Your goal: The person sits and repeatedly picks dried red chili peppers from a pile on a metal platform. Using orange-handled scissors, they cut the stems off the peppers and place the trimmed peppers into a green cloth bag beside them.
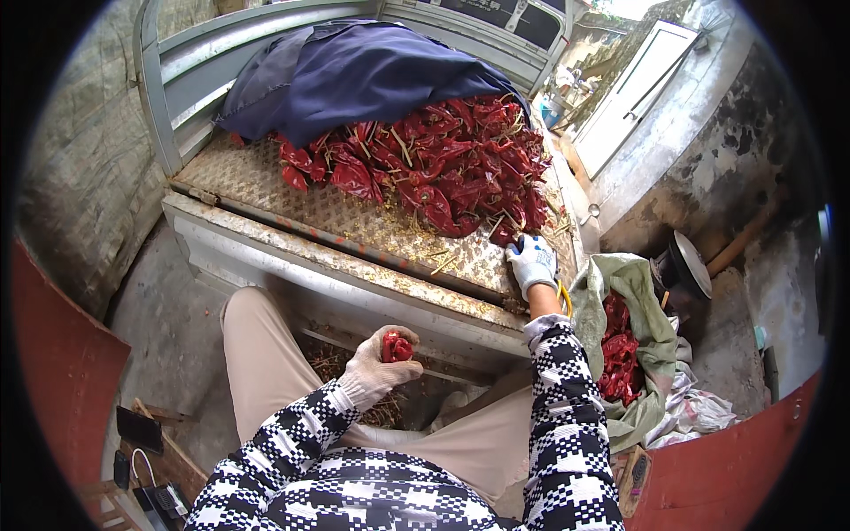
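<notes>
My left hand, in a beige knitted glove, is closed around red dried chili peppers above my lap. My right hand, in a white glove with blue print, reaches to the near right corner of a large heap of dried red chilies on the truck bed. Its fingertips touch the lowest chilies; whether they grip one cannot be told. A dark blue cloth covers the back of the heap. To the right of my right forearm, an opened green woven sack holds more red chilies.
Loose stems and yellow seeds lie on the bed before the heap. The lowered tailgate runs between it and my knees. White plastic sacking and a dark pot with a lid are at right. A wooden stand with devices is at lower left.
</notes>
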`<move>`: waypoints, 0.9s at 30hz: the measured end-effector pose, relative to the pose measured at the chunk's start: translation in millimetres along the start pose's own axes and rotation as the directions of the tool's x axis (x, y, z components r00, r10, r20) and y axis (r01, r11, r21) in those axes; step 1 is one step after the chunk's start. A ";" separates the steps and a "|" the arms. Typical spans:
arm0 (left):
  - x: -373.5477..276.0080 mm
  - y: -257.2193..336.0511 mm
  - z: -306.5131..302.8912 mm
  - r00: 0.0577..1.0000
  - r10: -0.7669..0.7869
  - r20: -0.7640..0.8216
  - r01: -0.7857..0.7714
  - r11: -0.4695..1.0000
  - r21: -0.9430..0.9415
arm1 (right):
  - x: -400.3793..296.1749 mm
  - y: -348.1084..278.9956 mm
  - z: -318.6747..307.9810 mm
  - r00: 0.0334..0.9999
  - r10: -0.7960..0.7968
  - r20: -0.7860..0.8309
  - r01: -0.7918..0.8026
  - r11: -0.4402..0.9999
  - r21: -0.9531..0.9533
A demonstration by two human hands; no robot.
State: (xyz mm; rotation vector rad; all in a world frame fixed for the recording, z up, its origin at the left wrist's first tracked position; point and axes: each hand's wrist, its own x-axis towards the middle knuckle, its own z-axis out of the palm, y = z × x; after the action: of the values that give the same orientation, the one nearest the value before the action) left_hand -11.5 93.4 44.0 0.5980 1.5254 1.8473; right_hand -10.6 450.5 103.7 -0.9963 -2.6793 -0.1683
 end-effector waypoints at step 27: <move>0.2 -1.4 4.3 1.000 -0.009 0.018 0.017 0.813 -0.582 | -254.0 -122.3 -9.3 0.983 -0.159 0.093 -0.034 0.341 0.939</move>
State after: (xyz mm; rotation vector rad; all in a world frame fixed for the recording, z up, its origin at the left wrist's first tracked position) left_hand -8.4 96.7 43.5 0.2992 0.8599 2.1492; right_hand 95.2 198.1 35.6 -0.4692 -2.2372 1.3950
